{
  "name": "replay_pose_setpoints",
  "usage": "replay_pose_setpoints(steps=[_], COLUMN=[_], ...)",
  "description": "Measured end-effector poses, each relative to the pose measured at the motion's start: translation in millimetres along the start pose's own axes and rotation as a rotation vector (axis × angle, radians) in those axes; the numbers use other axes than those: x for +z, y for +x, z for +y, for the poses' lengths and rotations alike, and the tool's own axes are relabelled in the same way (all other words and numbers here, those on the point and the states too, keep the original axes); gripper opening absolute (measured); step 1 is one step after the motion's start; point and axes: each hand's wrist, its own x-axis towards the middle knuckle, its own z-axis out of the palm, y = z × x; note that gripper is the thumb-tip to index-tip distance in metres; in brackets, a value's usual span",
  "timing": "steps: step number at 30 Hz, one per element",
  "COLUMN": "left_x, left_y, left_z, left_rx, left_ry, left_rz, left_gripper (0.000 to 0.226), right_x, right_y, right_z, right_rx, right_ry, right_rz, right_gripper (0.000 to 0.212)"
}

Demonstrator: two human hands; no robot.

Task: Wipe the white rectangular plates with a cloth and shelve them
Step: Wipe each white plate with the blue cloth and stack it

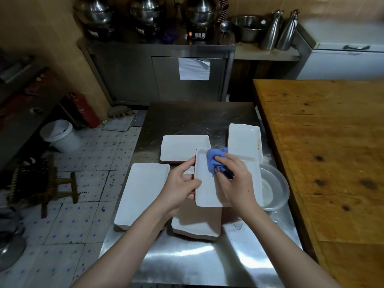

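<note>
Wiping: right grip [236, 181] clutches blue cloth [216, 159] on held plate [205, 194].
Left grip [178, 188]: pinches plate's 9 o'clock long edge.
Plate axis: 12 to 6 o'clock.

blue cloth [216, 159], white plates [207, 183], silver steel table [187, 256], blue-dotted floor tiles [79, 215]

Both bare forearms are reaching forward from the near edge of the steel table [187, 258]. The left hand [180, 187] is gripping the left rim of a white plate [204, 173], thumb lying on top, fingers curling beneath. The right hand [235, 179] is pressing a bunched blue cloth [216, 157] onto it, fingers curling round the fabric.
</note>
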Motion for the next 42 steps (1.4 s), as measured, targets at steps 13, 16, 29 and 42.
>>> replay_pose_setpoints(steps=[13,16,29,42], left_x=[-15,-8,-17,-22], left_y=[-4,-1,-3,7], left_z=[-9,-9,-8,-7], left_rx=[-0.034,-0.027,-0.007,-0.009], left_ry=[-0.108,-0.107,-0.171,-0.212], left_rz=[0.054,0.035,0.041,0.011], left_gripper=[0.070,0.068,0.066,0.063], right_x=[-14,1,-13,-7], right_y=[7,9,15,8], right_z=[15,-13,10,-13], right_rx=[0.320,0.151,0.099,0.076], right_ry=[-0.046,0.005,-0.168,-0.071], right_rz=[0.025,-0.046,-0.140,-0.123], right_gripper=[0.032,0.033,0.033,0.031])
